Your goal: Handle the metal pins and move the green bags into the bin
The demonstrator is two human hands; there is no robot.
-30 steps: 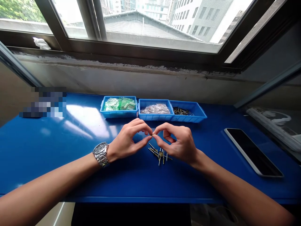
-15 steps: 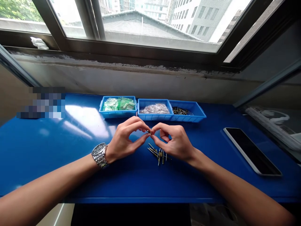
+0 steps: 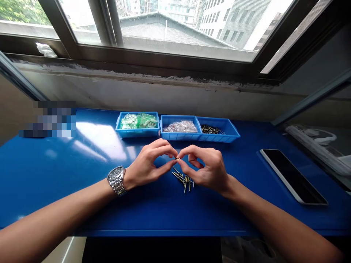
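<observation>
My left hand (image 3: 149, 160), with a metal watch (image 3: 116, 179) on its wrist, pinches thumb and fingertips together above the table. Tip to tip with it, my right hand (image 3: 210, 166) pinches too. Between the fingertips sits a tiny brass-coloured piece (image 3: 177, 158), mostly covered, so its kind cannot be made out. Just below my hands, a loose pile of thin metal pins (image 3: 185, 179) with yellow and black bodies lies on the blue table (image 3: 137, 212). My right hand hides part of that pile.
Behind my hands stand a blue bin (image 3: 137, 134) of green-tinted bags and a two-part blue bin (image 3: 179, 137) with clear bags and dark pins. A phone (image 3: 293, 176) lies to the right. A window (image 3: 178, 25) is beyond the table.
Both hands have shifted slightly down and right, with their fingertips still meeting. The small piece is now more covered, and my right hand hides more of the pile.
</observation>
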